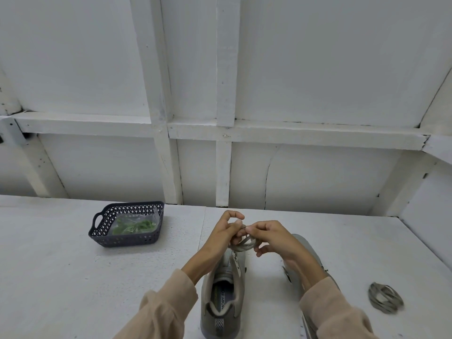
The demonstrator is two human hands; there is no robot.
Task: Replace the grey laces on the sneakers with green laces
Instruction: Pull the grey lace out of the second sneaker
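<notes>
A grey sneaker (221, 299) stands on the white table, heel towards me. Above its toe, my left hand (223, 232) and my right hand (271, 237) both pinch a grey lace (243, 245), which hangs between them in loose loops. A second grey sneaker (309, 250) lies to the right, mostly hidden by my right forearm. Green laces (134, 226) in a clear bag lie inside a dark basket (127, 238) at the left. A coiled grey lace (385, 298) rests on the table at the right.
The white table (73, 277) runs up to a white panelled wall with beams behind it. The basket sits left of my hands, near the wall.
</notes>
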